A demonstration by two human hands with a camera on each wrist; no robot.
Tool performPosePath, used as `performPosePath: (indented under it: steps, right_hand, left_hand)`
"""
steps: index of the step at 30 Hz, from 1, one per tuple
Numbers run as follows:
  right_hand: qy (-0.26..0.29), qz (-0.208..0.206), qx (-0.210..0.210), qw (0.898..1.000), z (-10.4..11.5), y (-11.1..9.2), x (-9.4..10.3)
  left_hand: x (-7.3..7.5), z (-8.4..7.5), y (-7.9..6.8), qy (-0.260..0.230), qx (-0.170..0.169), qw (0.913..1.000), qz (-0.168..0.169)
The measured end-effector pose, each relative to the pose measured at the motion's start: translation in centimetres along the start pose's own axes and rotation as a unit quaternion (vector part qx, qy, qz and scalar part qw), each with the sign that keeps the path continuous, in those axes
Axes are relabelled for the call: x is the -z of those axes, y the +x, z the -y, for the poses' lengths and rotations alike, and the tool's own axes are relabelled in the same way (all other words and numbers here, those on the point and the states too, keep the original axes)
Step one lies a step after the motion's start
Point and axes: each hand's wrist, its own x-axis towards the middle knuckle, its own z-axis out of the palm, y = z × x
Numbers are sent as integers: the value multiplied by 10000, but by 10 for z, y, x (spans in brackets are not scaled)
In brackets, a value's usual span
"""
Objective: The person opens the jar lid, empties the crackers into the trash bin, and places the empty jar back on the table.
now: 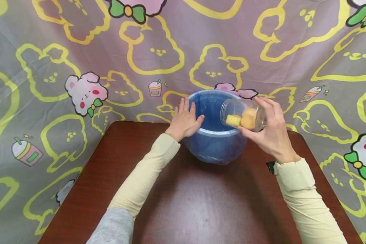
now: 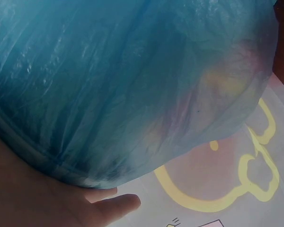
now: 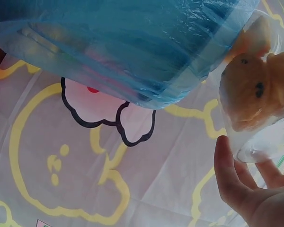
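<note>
A blue bin (image 1: 215, 149) with a thin see-through plastic bag over it stands near the table's back edge. My left hand (image 1: 184, 120) rests on its left rim, fingers straight and pointing away from me. At the right rim, my right hand (image 1: 271, 132) grips a clear plastic jar (image 1: 236, 105) near its base. The jar is tipped, its mouth over the bin. Inside it lie a yellow chunk (image 1: 233, 120) and a rounder orange-tan piece (image 1: 248, 118); in the right wrist view, dark spots show on a cake-like piece (image 3: 248, 92). The bin's bottom is hidden.
The bin stands on a dark red-brown wooden table (image 1: 201, 210). Behind it and on both sides hangs a grey cloth (image 1: 103, 54) with yellow cartoon outlines, close to the table's edges. A small black object (image 1: 270, 167) shows at the right cuff.
</note>
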Motion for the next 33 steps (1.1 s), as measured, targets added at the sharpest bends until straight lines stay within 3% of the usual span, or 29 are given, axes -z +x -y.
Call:
performPosePath:
  steps: [6, 14, 33]
  right_hand:
    - [-41, -75, -261, 9996, 0, 0, -1]
    - [-187, 94, -1085, 9939, 2, 2, 0]
    - [-341, 377, -2416, 9690, 9, 8, 4]
  left_hand:
    - [0, 0, 0, 28, 10, 10000, 3]
    - [0, 0, 0, 55, -9, 10000, -36]
    - [-1, 0, 0, 31, -23, 10000, 16]
